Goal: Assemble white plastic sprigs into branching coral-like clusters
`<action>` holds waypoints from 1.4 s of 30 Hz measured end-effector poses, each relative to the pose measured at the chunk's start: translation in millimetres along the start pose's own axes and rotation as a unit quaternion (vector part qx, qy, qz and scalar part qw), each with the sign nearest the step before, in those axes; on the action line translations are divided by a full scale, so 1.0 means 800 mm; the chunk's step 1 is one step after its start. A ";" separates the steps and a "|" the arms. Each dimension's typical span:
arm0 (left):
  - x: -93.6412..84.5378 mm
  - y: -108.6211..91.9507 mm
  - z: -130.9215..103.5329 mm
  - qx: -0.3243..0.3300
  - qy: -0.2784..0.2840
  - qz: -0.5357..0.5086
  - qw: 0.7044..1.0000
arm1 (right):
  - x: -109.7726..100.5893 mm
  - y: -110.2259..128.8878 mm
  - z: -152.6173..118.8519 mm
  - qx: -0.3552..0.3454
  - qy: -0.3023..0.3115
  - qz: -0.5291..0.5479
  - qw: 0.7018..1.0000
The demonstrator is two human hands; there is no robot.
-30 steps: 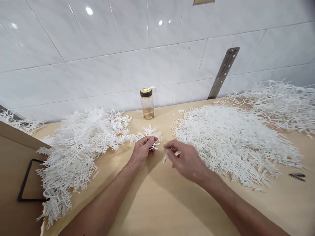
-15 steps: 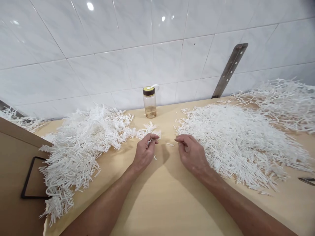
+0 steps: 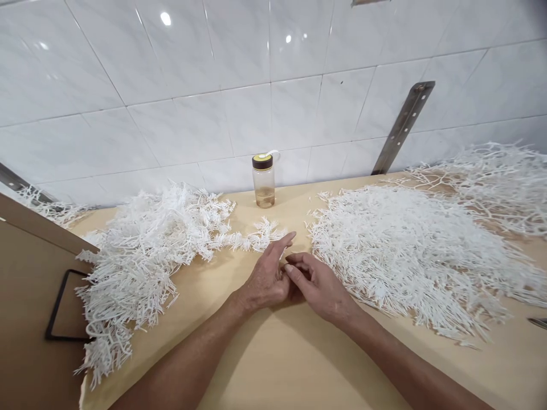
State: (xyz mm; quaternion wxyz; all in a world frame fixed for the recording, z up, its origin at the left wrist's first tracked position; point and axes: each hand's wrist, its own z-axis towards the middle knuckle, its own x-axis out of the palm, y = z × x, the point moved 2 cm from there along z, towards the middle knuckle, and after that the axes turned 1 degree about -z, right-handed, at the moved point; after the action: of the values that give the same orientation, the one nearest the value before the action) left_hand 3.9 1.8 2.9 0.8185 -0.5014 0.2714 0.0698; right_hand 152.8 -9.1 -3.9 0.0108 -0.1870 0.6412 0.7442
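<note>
While the left hand [image 3: 269, 276] extends its index finger, the right hand [image 3: 322, 287] meets it with thumb and forefinger nearly together; whether either grips anything is hidden. A stringy white left pile [image 3: 145, 262] and right pile [image 3: 397, 245] flank them on the desk [image 3: 282, 364]; a bottle [image 3: 264, 183] stands at the far tiled wall [image 3: 192, 62].

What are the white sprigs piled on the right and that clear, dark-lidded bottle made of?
Thin white sprigs: probably matte plastic, judging by their uniform colour and slender shape.
Clear cylindrical bottle: smooth plastic or glass, since liquid shows through.
</note>
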 end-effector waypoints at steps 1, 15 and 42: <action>0.001 0.000 0.000 0.008 0.008 0.002 1.000 | 0.002 0.000 0.000 0.009 0.015 0.014 1.000; 0.020 -0.021 -0.007 0.079 0.102 0.012 0.992 | -0.009 -0.005 0.007 0.078 0.045 0.134 0.987; -0.154 0.014 0.027 -0.217 0.048 0.308 0.925 | -0.017 -0.020 0.017 0.076 -0.178 0.145 0.970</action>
State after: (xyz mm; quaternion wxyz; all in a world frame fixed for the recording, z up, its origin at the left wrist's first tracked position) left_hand -96.6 45.7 65.0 0.6141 -0.5610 0.4296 0.3515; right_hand 165.6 9.9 -13.5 0.0315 0.0447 0.7041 0.7080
